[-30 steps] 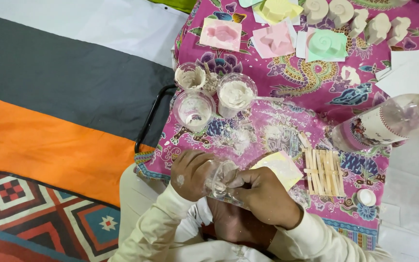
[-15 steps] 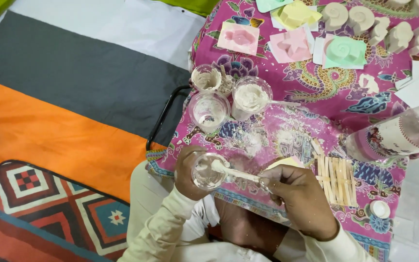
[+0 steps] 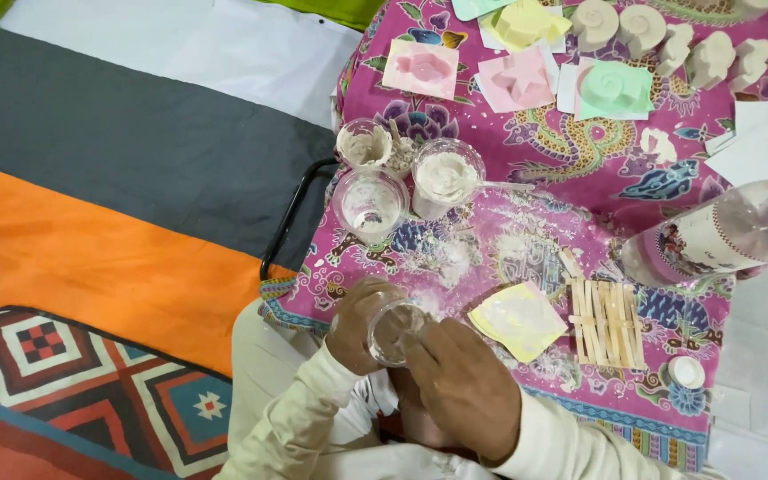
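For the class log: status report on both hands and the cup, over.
Left hand grips clear plastic cup, tilted. Right hand at its rim, fingers over the mouth. Yellow mould beside them, apart. Nothing in the way.

I see through one head-worn camera, looking steeply down and close onto the pink patterned table (image 3: 580,169), which fills the frame's right; striped floor mat (image 3: 117,178) left.

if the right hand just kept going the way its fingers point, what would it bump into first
Almost at once the small clear cup that the left hand holds: the right hand points up-left at it, fingers already at its rim. Depth is hard to judge.
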